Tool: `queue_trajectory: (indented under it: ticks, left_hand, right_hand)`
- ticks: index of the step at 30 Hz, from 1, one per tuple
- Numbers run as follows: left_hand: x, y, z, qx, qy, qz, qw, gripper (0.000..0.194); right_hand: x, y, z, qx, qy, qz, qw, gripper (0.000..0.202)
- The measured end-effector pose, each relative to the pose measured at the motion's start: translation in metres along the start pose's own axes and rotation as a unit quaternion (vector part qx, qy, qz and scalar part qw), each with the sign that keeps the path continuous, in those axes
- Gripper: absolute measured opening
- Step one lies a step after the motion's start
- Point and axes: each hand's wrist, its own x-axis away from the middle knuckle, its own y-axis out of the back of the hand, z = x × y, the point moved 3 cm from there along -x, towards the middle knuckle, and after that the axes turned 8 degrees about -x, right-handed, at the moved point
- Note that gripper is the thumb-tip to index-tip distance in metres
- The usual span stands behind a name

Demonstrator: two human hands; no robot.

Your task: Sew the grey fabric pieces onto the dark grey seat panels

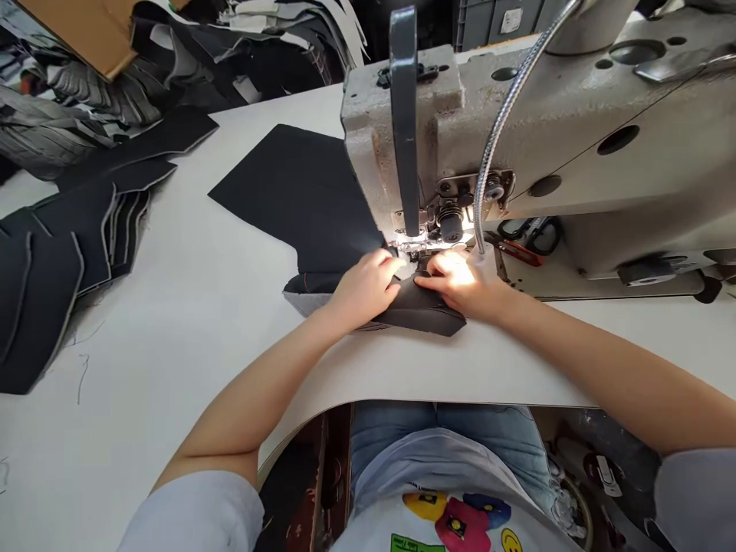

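A large black fabric piece [310, 203] lies under the head of a grey sewing machine [396, 115], its near edge folded and showing a grey underside. My left hand [368, 285] presses on the folded fabric just left of the needle area, thumb and fingers closed together on it. To the right of the needle, my right hand [460, 282] grips the same fabric, index finger stretched toward the presser foot. Bright lamp light falls on that hand. The needle tip itself is hidden.
Stacked black fabric pieces [43, 276] lie on the white table [189, 307] at the left, with loose threads nearby. Scissors with red and black handles [529, 241] rest behind my right hand. Fabric bundles [86, 100] and a cardboard box [92, 31] stand at the back left.
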Motion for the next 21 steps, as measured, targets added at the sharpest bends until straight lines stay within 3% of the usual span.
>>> queue_trajectory:
  ticks: [2,4,7,10,14,17,21]
  left_hand:
    - [-0.008,-0.007,0.002,-0.107,-0.060,-0.048,0.991,0.037]
    - [-0.014,-0.014,0.004,-0.148,-0.116,-0.079,0.979,0.033]
    - [-0.017,-0.021,0.008,-0.168,-0.153,-0.137,0.964,0.029]
    - [-0.017,-0.024,0.008,-0.167,-0.170,-0.179,0.955,0.031]
    - [-0.017,-0.027,0.003,-0.176,-0.211,-0.213,0.938,0.030]
    - [-0.021,-0.030,0.000,-0.199,-0.216,-0.210,0.933,0.028]
    - [-0.028,-0.036,-0.001,-0.202,-0.201,-0.148,0.947,0.029]
  right_hand:
    - [0.019,0.000,0.008,-0.044,0.031,-0.049,0.997,0.047]
    - [0.032,0.003,0.018,-0.091,0.078,-0.062,0.991,0.049]
    - [0.036,0.007,0.031,-0.169,0.129,-0.024,0.977,0.056]
    - [0.029,0.009,0.039,-0.215,0.129,0.005,0.968,0.067]
    - [0.025,0.007,0.040,-0.215,0.115,0.014,0.970,0.050]
    - [0.026,0.005,0.038,-0.207,0.120,0.016,0.971,0.046]
    - [0.027,0.002,0.035,-0.192,0.130,0.016,0.973,0.051]
